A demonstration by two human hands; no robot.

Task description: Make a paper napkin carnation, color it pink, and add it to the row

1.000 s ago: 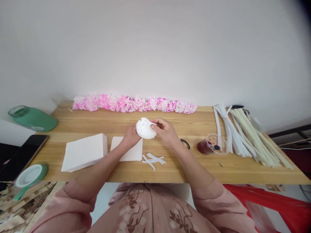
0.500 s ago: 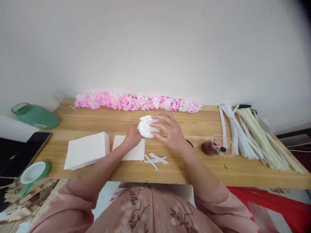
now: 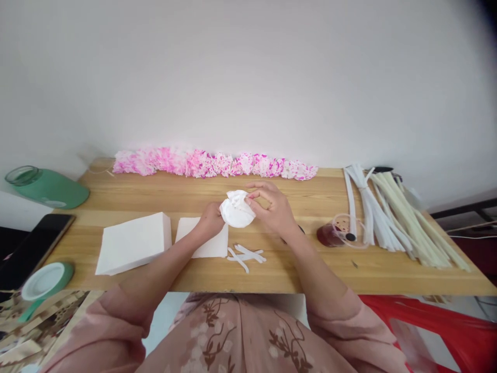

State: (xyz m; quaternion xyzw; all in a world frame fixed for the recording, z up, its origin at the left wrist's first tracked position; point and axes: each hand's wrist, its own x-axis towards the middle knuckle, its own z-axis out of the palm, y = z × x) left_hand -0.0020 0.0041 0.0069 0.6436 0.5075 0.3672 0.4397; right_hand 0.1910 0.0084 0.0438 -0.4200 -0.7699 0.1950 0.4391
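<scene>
My left hand (image 3: 212,219) is closed round the base of a white tissue-paper flower (image 3: 237,211), held above the middle of the table. The flower's ruffled layers face up, gathered in folds near the centre. At its right edge, my right hand (image 3: 272,207) pinches a layer between thumb and forefinger, with the other fingers raised. Below the hands lie several short white strips (image 3: 246,255). A flat stack of white tissue sheets (image 3: 202,243) rests partly under my left forearm.
A thick white tissue block (image 3: 134,243) sits left. Pink-and-white paper flowers (image 3: 213,163) line the wall. To the right are a cup of dark red liquid (image 3: 330,235) and bundled pale strips (image 3: 382,217). A green jar (image 3: 50,187) and phone (image 3: 37,246) lie at far left.
My right fingers have moved from across the flower's top to its right edge. The flower has turned slightly, showing more of its front. The view has shifted a little.
</scene>
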